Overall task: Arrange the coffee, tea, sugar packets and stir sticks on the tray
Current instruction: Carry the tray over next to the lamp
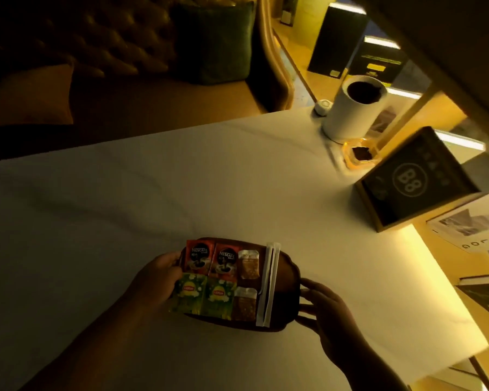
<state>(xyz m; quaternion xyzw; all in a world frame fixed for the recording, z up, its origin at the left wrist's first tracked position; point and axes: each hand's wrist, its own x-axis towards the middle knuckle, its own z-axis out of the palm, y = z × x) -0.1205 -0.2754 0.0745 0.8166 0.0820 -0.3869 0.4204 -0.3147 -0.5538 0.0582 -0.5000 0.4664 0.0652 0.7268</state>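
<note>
A dark brown tray (287, 280) sits on the white table (153, 193) near its front edge. On it lie two red coffee packets (211, 259) in the back row and two green tea packets (203, 294) in front. Two brown sugar packets (247, 286) sit to their right. White wrapped stir sticks (268, 283) lie lengthwise beside them. My left hand (156, 280) holds the tray's left edge, fingers by the left tea packet. My right hand (326, 314) grips the tray's right end.
A white cylindrical holder (347, 108) stands at the table's far right corner, with a small amber dish (360, 156) in front of it. A dark "B8" sign block (415, 179) sits at the right edge. A tufted sofa with a green cushion (212, 40) lies beyond.
</note>
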